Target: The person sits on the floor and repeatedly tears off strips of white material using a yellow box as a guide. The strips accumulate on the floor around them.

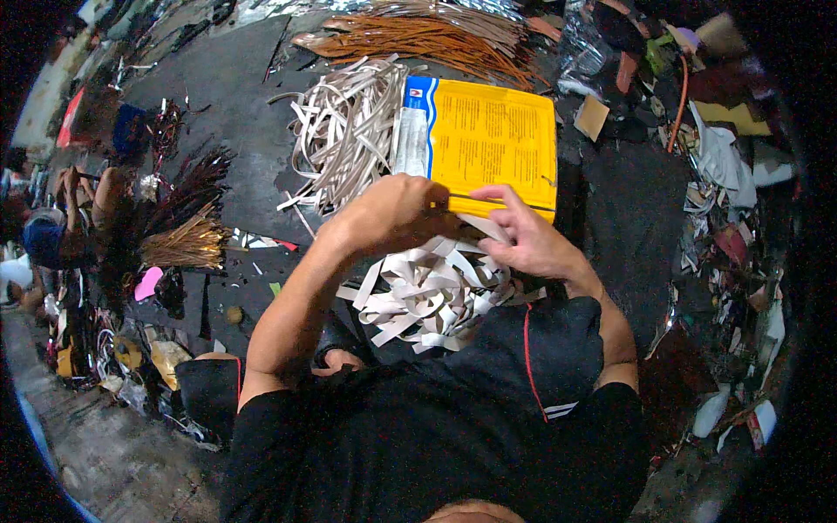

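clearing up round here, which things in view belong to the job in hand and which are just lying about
Seemingly in use:
- pale strip in the right hand
- yellow-and-blue panel by the left hand
- wide pale strips
- narrow pale strips

Seemingly lying about:
- pink piece
- clear plastic

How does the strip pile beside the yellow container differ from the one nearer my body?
The far pile has narrower strips; the near pile has wider ones. The far pile is stretched lengthwise, while the near pile is a rounder heap. Both are loose, tangled and pale.
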Action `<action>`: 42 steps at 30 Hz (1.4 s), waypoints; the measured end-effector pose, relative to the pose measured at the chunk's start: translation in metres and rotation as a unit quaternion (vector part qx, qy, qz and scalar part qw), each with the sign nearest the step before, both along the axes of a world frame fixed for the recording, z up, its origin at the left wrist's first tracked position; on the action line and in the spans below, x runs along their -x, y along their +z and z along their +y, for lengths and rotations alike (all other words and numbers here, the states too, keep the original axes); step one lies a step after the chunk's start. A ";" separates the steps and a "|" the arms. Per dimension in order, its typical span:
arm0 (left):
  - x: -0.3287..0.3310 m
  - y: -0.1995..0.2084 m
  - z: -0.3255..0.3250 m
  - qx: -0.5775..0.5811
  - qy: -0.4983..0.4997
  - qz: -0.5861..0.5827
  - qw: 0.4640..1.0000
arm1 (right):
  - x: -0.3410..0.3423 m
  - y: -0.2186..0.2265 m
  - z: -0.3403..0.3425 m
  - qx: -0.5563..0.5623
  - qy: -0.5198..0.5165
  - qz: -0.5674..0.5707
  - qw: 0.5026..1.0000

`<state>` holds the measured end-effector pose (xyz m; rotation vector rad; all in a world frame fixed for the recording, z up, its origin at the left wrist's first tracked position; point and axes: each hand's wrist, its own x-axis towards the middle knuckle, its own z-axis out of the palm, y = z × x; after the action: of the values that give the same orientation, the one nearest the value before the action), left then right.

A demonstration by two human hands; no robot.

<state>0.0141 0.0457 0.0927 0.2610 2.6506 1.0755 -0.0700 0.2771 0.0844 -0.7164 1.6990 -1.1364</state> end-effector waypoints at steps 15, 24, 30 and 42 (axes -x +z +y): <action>0.004 -0.041 -0.083 -0.190 0.173 -0.137 0.957 | 0.104 0.018 0.121 -0.175 -0.047 0.121 0.976; 0.020 -0.090 -0.046 -0.383 0.365 0.000 0.849 | 0.130 0.000 0.097 -0.170 -0.102 0.451 0.870; 0.021 -0.099 -0.040 -0.298 0.394 0.079 0.866 | 0.081 -0.029 -0.060 0.110 0.007 0.470 0.876; 0.025 -0.106 -0.037 -0.311 0.436 0.056 0.843 | 0.072 -0.081 -0.119 0.203 0.014 0.431 0.879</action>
<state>-0.0110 0.0090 -0.0137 -0.8915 2.4048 2.2291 -0.1417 0.1578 0.0038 -1.6988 2.1576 -1.2591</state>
